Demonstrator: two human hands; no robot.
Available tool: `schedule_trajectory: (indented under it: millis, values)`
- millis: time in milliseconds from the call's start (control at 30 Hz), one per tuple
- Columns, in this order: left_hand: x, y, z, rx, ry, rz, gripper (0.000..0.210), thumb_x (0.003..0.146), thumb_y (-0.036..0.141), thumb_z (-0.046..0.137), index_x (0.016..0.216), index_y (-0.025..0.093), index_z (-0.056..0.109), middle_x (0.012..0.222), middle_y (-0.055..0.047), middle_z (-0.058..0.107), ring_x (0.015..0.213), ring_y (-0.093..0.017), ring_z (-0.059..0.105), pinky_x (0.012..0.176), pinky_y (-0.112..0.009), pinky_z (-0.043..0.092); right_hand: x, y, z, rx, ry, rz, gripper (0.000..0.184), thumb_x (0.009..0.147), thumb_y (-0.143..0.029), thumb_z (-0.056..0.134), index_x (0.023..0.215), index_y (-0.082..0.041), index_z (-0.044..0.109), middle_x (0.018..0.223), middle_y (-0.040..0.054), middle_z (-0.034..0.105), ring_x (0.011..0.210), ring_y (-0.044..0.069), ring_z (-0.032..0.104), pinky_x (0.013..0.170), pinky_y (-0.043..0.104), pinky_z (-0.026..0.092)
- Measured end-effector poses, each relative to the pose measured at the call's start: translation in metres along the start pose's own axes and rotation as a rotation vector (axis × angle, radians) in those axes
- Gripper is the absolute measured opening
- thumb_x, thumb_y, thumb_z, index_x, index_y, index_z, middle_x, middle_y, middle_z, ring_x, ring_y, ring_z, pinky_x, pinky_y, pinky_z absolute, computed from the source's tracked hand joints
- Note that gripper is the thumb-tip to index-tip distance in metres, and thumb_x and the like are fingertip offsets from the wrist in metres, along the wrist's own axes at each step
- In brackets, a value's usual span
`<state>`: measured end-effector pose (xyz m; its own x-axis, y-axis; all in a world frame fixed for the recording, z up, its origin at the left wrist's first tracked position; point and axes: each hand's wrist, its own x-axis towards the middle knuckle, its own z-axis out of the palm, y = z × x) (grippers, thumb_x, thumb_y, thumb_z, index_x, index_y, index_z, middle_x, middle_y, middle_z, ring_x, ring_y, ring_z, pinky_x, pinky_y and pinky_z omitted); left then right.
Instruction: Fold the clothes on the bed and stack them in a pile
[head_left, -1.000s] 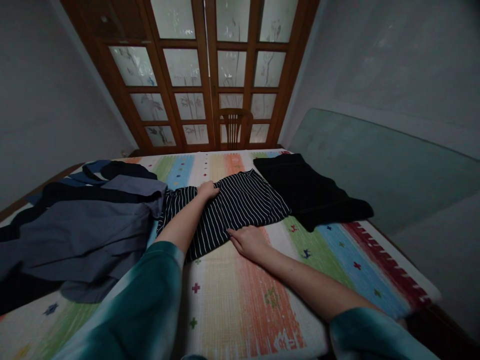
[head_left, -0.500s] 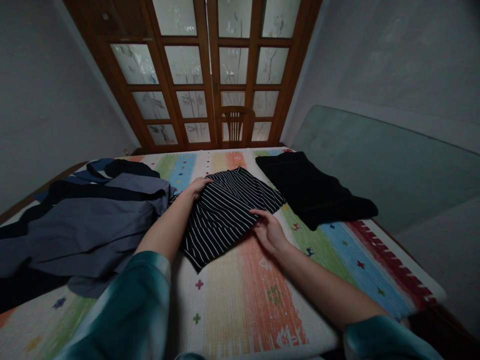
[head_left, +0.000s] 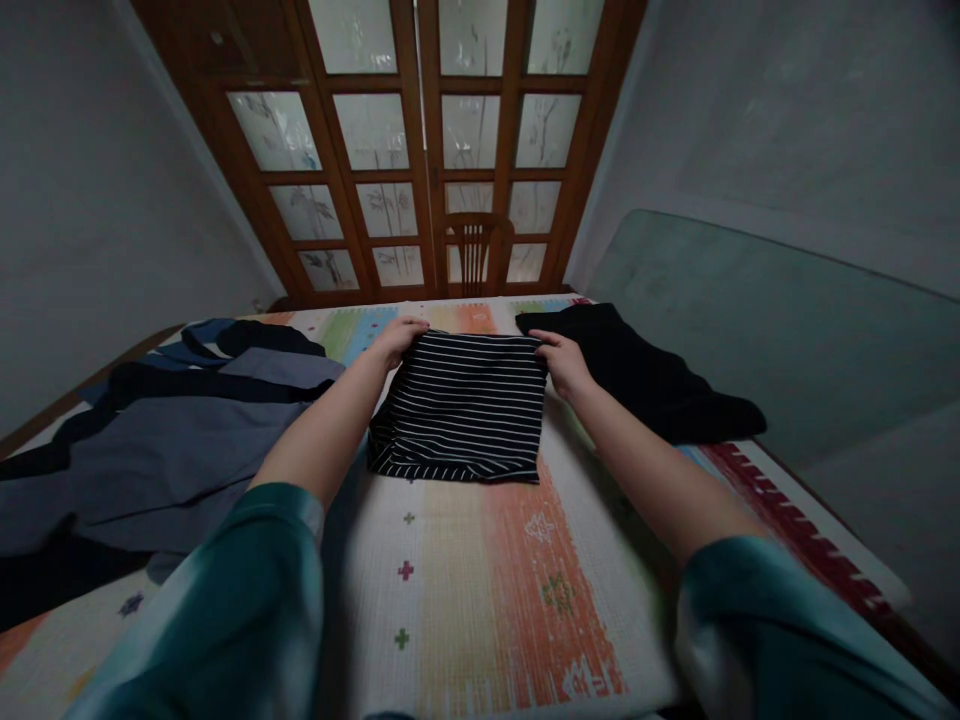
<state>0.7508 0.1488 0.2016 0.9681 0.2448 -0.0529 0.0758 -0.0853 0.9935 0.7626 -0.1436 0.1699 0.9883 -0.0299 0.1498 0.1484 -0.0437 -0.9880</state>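
Observation:
A black garment with thin white stripes (head_left: 469, 405) is stretched between my two hands above the patterned tablecloth (head_left: 457, 600). It hangs as a rough rectangle, its lower left side bunched in folds. My left hand (head_left: 401, 338) pinches its upper left corner. At the upper right corner, my right hand (head_left: 562, 362) grips the cloth between thumb and fingers. Whether the lower hem rests on the table I cannot tell.
Left on the table lies a heap of grey, black and blue clothes (head_left: 187, 430). A black folded garment (head_left: 637, 375) lies at the right. Beyond the far edge stand a wooden chair (head_left: 474, 250) and glass-paned doors (head_left: 427, 180). A pale green panel (head_left: 757, 310) leans along the right wall.
The striped garment has turned from a slanted position to a squared, stretched one. My right hand has moved up and away to its upper right corner; my left hand has shifted slightly farther away.

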Motion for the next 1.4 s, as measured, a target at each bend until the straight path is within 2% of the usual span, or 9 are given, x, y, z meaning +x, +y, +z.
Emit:
schedule_trajectory:
  millis: [200, 333, 433, 633, 767, 900, 1000, 1133, 1400]
  values:
    - [0.045, 0.077, -0.005, 0.055, 0.062, 0.313, 0.017, 0.069, 0.017, 0.065, 0.086, 0.014, 0.063, 0.079, -0.003, 0.064, 0.079, -0.017, 0.063, 0.076, -0.031, 0.051, 0.074, -0.052, -0.001, 0.016, -0.049, -0.193, 0.042, 0.066, -0.017, 0.055, 0.106, -0.012, 0.067, 0.089, 0.0037, 0.068, 0.081, 0.016, 0.062, 0.082, 0.037, 0.051]
    - [0.022, 0.102, -0.018, 0.116, 0.119, 0.53, 0.02, 0.075, 0.021, 0.06, 0.093, 0.013, 0.062, 0.086, -0.002, 0.062, 0.087, -0.017, 0.061, 0.081, -0.032, 0.049, 0.064, -0.078, -0.016, -0.061, -0.097, -0.402, 0.035, 0.07, -0.021, 0.056, 0.101, -0.013, 0.069, 0.094, 0.0042, 0.068, 0.09, 0.018, 0.061, 0.088, 0.039, 0.048]
    - [-0.029, 0.066, -0.031, 0.214, 0.099, 0.556, 0.022, 0.075, 0.031, 0.063, 0.089, 0.015, 0.062, 0.09, -0.003, 0.062, 0.092, -0.018, 0.059, 0.084, -0.031, 0.047, 0.016, -0.059, -0.031, -0.178, -0.183, -0.441, 0.035, 0.071, -0.021, 0.057, 0.103, -0.017, 0.069, 0.102, 0.0039, 0.069, 0.099, 0.02, 0.061, 0.095, 0.04, 0.045]
    - [-0.132, -0.059, -0.06, 0.548, -0.2, 0.065, 0.022, 0.071, 0.042, 0.062, 0.077, 0.021, 0.057, 0.064, 0.002, 0.057, 0.062, -0.015, 0.054, 0.061, -0.027, 0.045, -0.076, 0.028, -0.062, -0.482, -0.695, -0.131, 0.032, 0.08, -0.03, 0.057, 0.106, -0.016, 0.069, 0.103, 0.0079, 0.072, 0.092, 0.021, 0.066, 0.087, 0.036, 0.051]
    - [-0.149, -0.074, -0.064, 0.843, 0.205, 0.163, 0.02, 0.08, 0.04, 0.052, 0.087, 0.021, 0.055, 0.077, -0.001, 0.063, 0.066, -0.017, 0.058, 0.067, -0.03, 0.046, -0.072, 0.033, -0.064, -0.718, -0.659, -0.133, 0.027, 0.086, -0.03, 0.051, 0.095, -0.015, 0.072, 0.087, 0.0078, 0.073, 0.081, 0.021, 0.067, 0.078, 0.032, 0.051]
    - [-0.134, -0.06, -0.03, 1.016, 0.178, 0.369, 0.027, 0.085, 0.038, 0.047, 0.101, 0.019, 0.059, 0.102, -0.009, 0.066, 0.096, -0.023, 0.061, 0.088, -0.035, 0.047, -0.052, 0.01, -0.03, -0.89, -0.418, -0.303, 0.032, 0.089, -0.03, 0.048, 0.106, -0.016, 0.07, 0.094, 0.008, 0.073, 0.085, 0.021, 0.066, 0.08, 0.031, 0.049]
    - [-0.116, -0.057, 0.01, 1.204, -0.033, 0.391, 0.045, 0.085, 0.045, 0.05, 0.12, 0.017, 0.057, 0.126, -0.015, 0.059, 0.118, -0.03, 0.053, 0.1, -0.042, 0.042, -0.046, 0.005, 0.011, -1.032, -0.475, -0.477, 0.033, 0.09, -0.028, 0.048, 0.114, -0.016, 0.068, 0.114, 0.0106, 0.069, 0.107, 0.024, 0.06, 0.096, 0.034, 0.043]
    - [-0.082, -0.057, 0.046, 1.343, -0.131, 0.225, 0.057, 0.091, 0.056, 0.035, 0.13, 0.019, 0.054, 0.141, -0.016, 0.05, 0.13, -0.035, 0.044, 0.103, -0.053, 0.037, -0.039, 0.018, 0.057, -1.286, -0.555, -0.449, 0.04, 0.093, -0.037, 0.045, 0.124, -0.017, 0.063, 0.131, 0.0135, 0.059, 0.123, 0.029, 0.05, 0.102, 0.041, 0.038]
    - [-0.006, -0.084, 0.038, 1.342, -0.165, 0.037, 0.073, 0.091, 0.062, 0.021, 0.151, 0.021, 0.029, 0.16, -0.013, 0.018, 0.147, -0.035, 0.015, 0.114, -0.06, 0.015, -0.008, 0.062, 0.073, -1.338, -0.469, -0.143, 0.071, 0.095, -0.064, 0.022, 0.152, -0.022, 0.029, 0.16, 0.012, 0.019, 0.147, 0.032, 0.013, 0.116, 0.051, 0.011]
